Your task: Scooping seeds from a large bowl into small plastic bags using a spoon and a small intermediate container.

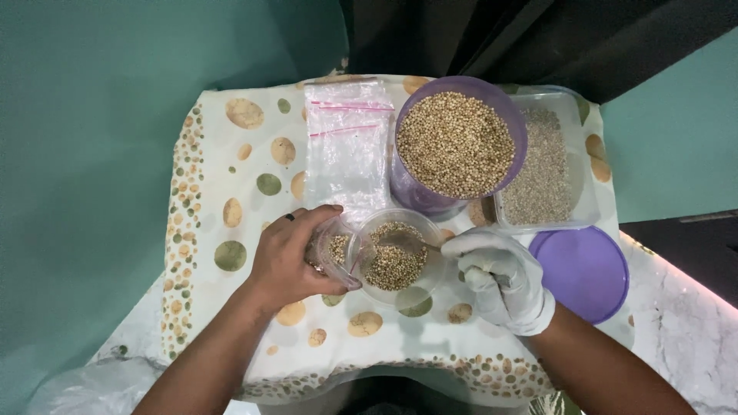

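A: What's the left hand (288, 257) got?

B: A small clear bag (332, 253), partly filled w/ tan seeds, mouth tipped toward the clear round bowl (396, 250) beside it. Fingers wrapped round the bag, thumb on top, so it's closed on the bag, not loose. Dark ring on one finger.

A: And the right hand (500, 280)?

B: White glove, fingers curled round a spoon (407, 242) handle; the spoon's scoop end sits over the seeds in the bowl. Closed grip on the handle.

A: How would that bag handle?

B: I'd say v. light, thin, floppy plastic, prob. slick. It'll sag and spill if pinched low, so best held near the rim w/ the mouth kept open, about where the fingers are now. Seeds are small and dry, they'd roll and scatter easily.

A: Where's it all sitting?

B: Middle front of a table w/ a spotted cloth (231, 215). Behind the bowl: a purple tub (459, 146) heaped w/ the same seeds, a stack of empty zip bags (346, 142) to its left, a clear rectangular box (550, 165) of finer grain to its right. Purple lid (584, 269) lies flat just beside the gloved hand
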